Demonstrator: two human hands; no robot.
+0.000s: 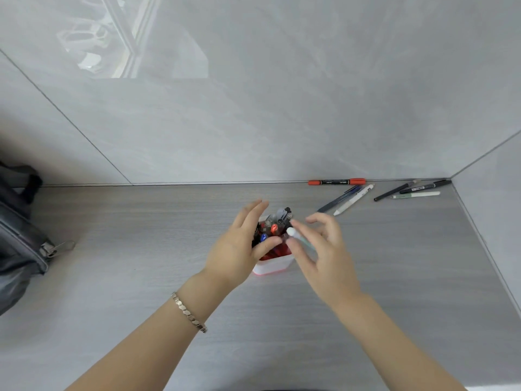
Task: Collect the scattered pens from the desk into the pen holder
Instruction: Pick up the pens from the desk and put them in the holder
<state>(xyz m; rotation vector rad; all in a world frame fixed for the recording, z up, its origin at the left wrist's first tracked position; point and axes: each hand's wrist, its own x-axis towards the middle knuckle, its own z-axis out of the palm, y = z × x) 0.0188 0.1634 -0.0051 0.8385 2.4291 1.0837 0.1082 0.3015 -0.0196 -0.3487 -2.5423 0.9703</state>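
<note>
Grey wood-grain desk (141, 277) carries a red-and-white pen holder (271, 265) at centre, already packed with pens. Left hand (239, 246), with a metal bracelet (189, 312) on its wrist, cups the holder's left side, fingers loosely spread and thumb across its rim. Right hand (324, 249) pinches a white-capped pale green pen (296, 235) between thumb and forefinger just over the holder. Further back right lie 6 loose pens, including a red-capped black marker (337, 182) against the wall. A dark bag (19, 230) sits at left.
</note>
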